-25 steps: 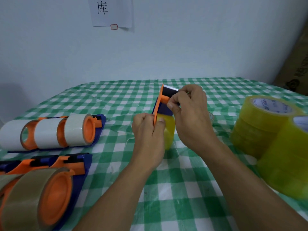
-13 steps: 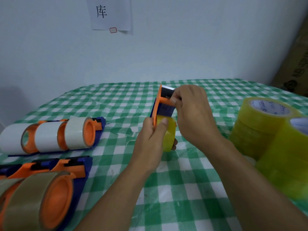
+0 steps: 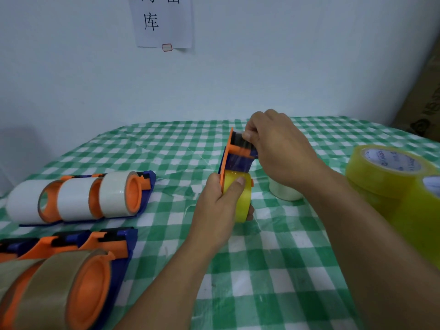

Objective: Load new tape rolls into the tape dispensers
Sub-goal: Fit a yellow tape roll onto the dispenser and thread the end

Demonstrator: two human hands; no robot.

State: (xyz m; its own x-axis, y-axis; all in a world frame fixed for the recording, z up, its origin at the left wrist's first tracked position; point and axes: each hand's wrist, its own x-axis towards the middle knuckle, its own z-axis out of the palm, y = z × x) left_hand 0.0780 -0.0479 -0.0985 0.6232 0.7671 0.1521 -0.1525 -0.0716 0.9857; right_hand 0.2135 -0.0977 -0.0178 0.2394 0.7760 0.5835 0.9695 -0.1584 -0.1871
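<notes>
Centrally, held upright just above the green-checked tablecloth (image 3: 273, 270): an orange-and-blue tape dispenser (image 3: 234, 152), loaded with a yellow tape roll (image 3: 243, 201). Gripped low down by the left hand (image 3: 220, 207), thumb pressed on the yellow band, fingertips peeking out underneath the roll. Pinched at its upper end by the right hand (image 3: 278, 153), fingers curled tight beside the dark cutter. Glossy film stretched from roll up to that end, though impossible to tell whether those fingertips hold tape or plastic. Hub hidden behind roll and palm.

Left of the hands, lying on the cloth: a far row of three dispensers (image 3: 142, 186), each carrying a whitish roll on an orange hub. Nearer, a second row of dispensers (image 3: 114, 244) carrying brownish rolls, cut off by the lower left edge, count unclear. To the right, a stack of loose yellow rolls (image 3: 371, 179) and a nearer yellow roll (image 3: 419, 225), cropped by the frame edge. Half hidden behind the right wrist, a pale clear roll (image 3: 283, 192) standing on the cloth.

On the top roll's white core label (image 3: 390, 160): blue print, too small and skewed to read. On the wall, a paper sheet (image 3: 164, 22) bearing the character 库, parts of two more characters cut off above, plus a small red-outlined mark (image 3: 167, 47) at its lower edge. At the far right edge, a brown cardboard box (image 3: 426, 110) with dark print, blurred and cropped.
</notes>
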